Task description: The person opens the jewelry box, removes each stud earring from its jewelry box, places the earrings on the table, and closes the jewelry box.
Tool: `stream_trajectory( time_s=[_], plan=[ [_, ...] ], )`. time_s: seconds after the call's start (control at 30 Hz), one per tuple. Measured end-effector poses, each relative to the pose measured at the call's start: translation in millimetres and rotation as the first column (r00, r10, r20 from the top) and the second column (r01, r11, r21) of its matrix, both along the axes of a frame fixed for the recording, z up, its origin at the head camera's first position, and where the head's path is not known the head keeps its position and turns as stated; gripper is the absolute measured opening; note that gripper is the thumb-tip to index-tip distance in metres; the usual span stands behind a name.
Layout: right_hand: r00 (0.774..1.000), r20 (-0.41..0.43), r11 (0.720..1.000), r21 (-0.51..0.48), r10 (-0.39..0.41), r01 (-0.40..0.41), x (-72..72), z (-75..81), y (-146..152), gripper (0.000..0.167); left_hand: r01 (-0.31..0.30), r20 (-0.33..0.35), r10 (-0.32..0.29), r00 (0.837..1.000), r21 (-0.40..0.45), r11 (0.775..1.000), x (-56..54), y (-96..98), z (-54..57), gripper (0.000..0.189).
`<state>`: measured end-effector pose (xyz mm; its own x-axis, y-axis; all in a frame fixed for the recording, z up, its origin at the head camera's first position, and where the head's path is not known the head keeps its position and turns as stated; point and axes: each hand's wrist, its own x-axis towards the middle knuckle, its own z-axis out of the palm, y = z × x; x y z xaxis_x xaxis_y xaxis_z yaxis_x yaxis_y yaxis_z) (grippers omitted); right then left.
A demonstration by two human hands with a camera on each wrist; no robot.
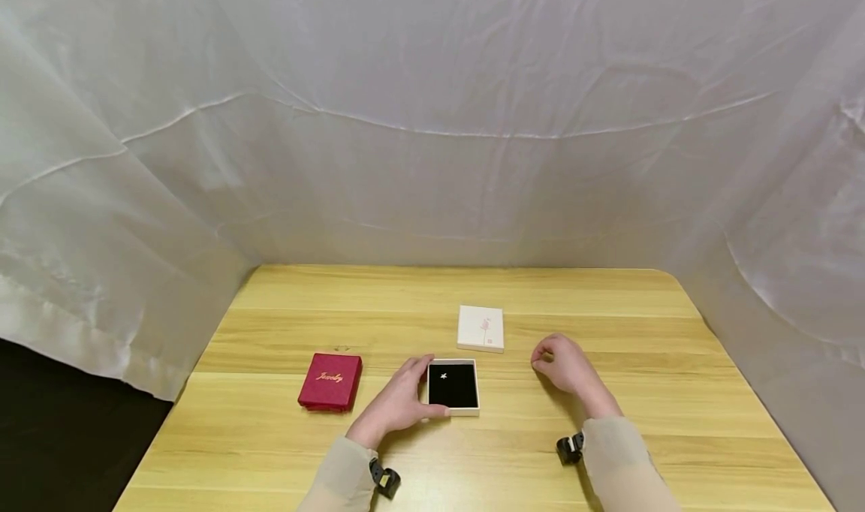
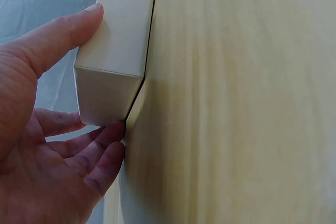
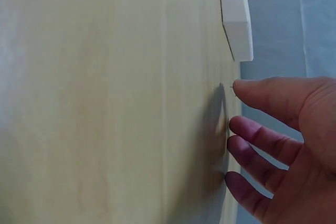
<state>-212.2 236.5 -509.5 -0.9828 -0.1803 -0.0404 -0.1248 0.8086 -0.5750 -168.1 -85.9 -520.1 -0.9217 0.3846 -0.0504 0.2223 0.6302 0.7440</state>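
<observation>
My left hand [image 1: 402, 401] grips a small white jewelry box base [image 1: 466, 412], thumb along its near side and fingertips at the far left corner. The left wrist view shows the thumb on one side wall of the box [image 2: 118, 30] and the other fingers around its corner. Inside lies a black pad [image 1: 456, 392] with a small silver star-shaped piece [image 1: 443, 376] near its upper left. To the right, my right hand [image 1: 564, 363] is low over the table, thumb and forefinger pinched together. A tiny earring-like piece [image 3: 232, 86] pokes out at the thumb tip, mostly hidden.
A white lid [image 1: 480, 327] with a pink flower print lies behind the box base. At left is a red box [image 1: 330, 381] marked "Jewelry", with tiny thin items [image 1: 342, 347] just behind it. Pale cloth [image 1: 432, 182] hangs around the wooden table [image 1: 270, 459].
</observation>
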Motion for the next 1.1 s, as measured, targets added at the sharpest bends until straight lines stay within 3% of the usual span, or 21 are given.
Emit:
stream_trajectory(
  time_s=[0.6, 0.8, 1.1],
  plan=[
    [1.000, 0.007, 1.000, 0.019, -0.008, 0.008, -6.5, -3.1, 2.9, 0.008, -0.002, 0.003, 0.002, 1.000, 0.002, 1.000, -0.2, -0.1, -1.0, 0.102],
    [1.000, 0.013, 0.999, -0.041, 0.005, -0.004, -6.4, -0.7, 7.8, 0.004, -0.003, 0.009, 0.003, 1.000, 0.000, 1.000, -0.1, -0.1, -1.0, 0.102],
    [0.999, -0.020, 0.993, -0.113, -0.031, 0.028, -1.3, 14.3, 2.1, 0.017, 0.002, 0.001, -0.002, 1.000, 0.008, 1.000, -0.7, -0.4, 0.6, 0.101]
  ],
)
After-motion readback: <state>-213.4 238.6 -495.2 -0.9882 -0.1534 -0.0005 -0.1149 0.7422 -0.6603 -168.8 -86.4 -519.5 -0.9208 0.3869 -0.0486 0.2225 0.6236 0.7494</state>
